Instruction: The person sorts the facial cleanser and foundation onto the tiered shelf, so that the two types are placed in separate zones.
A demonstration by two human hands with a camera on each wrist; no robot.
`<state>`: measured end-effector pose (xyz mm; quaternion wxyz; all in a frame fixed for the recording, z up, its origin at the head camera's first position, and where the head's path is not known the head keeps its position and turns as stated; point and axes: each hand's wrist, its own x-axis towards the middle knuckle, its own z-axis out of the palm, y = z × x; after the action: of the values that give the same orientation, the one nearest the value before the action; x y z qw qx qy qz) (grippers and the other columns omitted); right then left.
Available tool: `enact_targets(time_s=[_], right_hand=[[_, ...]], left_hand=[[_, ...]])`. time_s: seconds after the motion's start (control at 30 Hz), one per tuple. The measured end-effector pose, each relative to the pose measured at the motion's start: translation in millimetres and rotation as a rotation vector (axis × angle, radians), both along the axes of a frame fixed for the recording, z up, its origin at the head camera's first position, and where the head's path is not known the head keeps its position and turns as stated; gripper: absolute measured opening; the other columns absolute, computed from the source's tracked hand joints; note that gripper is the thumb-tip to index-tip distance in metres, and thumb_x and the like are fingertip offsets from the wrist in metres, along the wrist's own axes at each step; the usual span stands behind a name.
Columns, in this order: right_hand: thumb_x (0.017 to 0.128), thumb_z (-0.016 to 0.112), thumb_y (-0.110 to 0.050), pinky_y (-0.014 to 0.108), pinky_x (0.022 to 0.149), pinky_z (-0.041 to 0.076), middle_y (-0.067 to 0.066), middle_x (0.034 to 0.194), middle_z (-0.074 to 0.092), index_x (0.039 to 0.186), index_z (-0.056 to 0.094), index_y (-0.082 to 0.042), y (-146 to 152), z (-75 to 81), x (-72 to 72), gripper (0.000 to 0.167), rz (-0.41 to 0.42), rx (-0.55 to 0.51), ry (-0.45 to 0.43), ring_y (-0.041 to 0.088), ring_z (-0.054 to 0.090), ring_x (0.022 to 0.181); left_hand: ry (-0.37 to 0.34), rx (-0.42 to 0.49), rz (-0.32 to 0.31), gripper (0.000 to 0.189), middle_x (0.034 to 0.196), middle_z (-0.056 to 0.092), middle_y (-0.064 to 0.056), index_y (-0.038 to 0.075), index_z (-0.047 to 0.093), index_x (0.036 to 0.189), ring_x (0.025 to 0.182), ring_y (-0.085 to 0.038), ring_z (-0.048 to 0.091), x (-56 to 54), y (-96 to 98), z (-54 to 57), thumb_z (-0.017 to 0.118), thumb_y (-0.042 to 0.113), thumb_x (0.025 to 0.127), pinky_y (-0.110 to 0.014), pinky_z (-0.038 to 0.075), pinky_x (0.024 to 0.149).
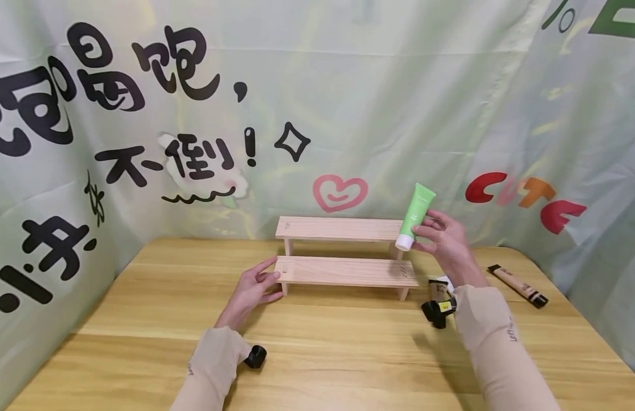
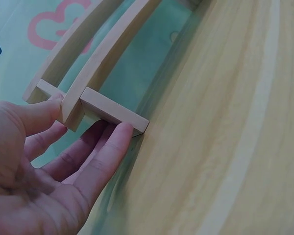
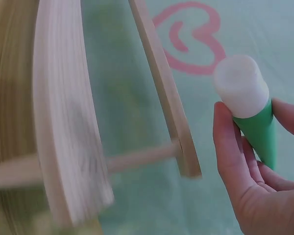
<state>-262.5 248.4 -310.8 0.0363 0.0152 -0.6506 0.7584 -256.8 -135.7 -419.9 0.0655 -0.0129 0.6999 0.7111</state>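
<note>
A two-step wooden display stand (image 1: pixel 343 272) stands toward the back of the table. At the left end of its lower step, my left hand (image 1: pixel 250 288) grips the wood; in the left wrist view the thumb lies at the board's end and fingertips touch the leg (image 2: pixel 115 110). My right hand (image 1: pixel 447 242) pinches a light green squeeze tube (image 1: pixel 419 208) with a white cap (image 3: pixel 241 85). The tube is tilted, cap down, in front of the right end of the upper step (image 1: pixel 338 228). Its lower body is partly covered by the fingers.
A long beige tube with black ends (image 1: pixel 518 285) lies on the wooden table (image 1: pixel 322 348) at the right. Near my right wrist is a smaller beige tube (image 1: pixel 438 289), partly hidden by the black wrist camera (image 1: pixel 441 311). A printed cloth (image 1: pixel 400 114) hangs behind.
</note>
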Motion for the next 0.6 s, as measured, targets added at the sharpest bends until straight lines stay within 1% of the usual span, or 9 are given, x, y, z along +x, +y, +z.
enact_targets(time_s=[0.07,0.17,0.3,0.47,0.6], right_hand=[[0.098,0.059,0.007,0.027,0.081,0.060,0.004,0.115,0.051,0.157,0.016,0.009,-9.3,1.2,-1.7,0.074,-0.007,0.036,-0.001,0.011,0.059,0.099],[0.098,0.060,0.006,0.027,0.083,0.060,0.008,0.118,0.048,0.157,0.019,0.008,-24.3,2.4,-5.0,0.072,-0.025,0.063,-0.004,0.011,0.060,0.097],[0.095,0.062,0.008,0.030,0.082,0.061,0.009,0.118,0.048,0.155,0.025,0.008,-43.7,4.2,-9.5,0.070,-0.063,0.057,0.009,0.012,0.061,0.094],[0.092,0.063,0.012,0.031,0.082,0.061,0.009,0.117,0.049,0.150,0.032,0.007,-64.0,6.1,-16.4,0.066,-0.110,0.034,0.023,0.015,0.062,0.095],[0.091,0.065,0.013,0.029,0.083,0.061,0.010,0.118,0.051,0.149,0.035,0.006,-75.9,4.7,-22.4,0.066,-0.113,0.042,0.038,0.015,0.063,0.093]], left_hand=[[0.004,0.001,-0.002,0.051,0.121,0.063,-0.024,0.007,0.044,0.154,0.107,-0.028,0.065,-0.7,0.9,-0.6,0.055,0.002,0.104,-0.041,0.061,0.086],[0.005,0.004,-0.002,0.051,0.120,0.064,-0.024,0.006,0.043,0.154,0.103,-0.027,0.066,-0.7,1.2,-1.4,0.055,0.001,0.104,-0.041,0.061,0.084],[0.006,0.004,-0.003,0.051,0.117,0.065,-0.023,0.005,0.043,0.154,0.101,-0.026,0.066,0.8,0.7,-0.6,0.055,0.000,0.104,-0.041,0.062,0.083],[0.005,-0.011,0.002,0.051,0.117,0.065,-0.023,0.006,0.044,0.153,0.108,-0.031,0.065,2.7,0.4,0.5,0.056,0.001,0.104,-0.041,0.061,0.084],[0.005,-0.011,-0.001,0.051,0.120,0.064,-0.024,0.007,0.044,0.154,0.113,-0.034,0.064,3.3,1.3,-0.4,0.056,0.002,0.104,-0.042,0.061,0.085]])
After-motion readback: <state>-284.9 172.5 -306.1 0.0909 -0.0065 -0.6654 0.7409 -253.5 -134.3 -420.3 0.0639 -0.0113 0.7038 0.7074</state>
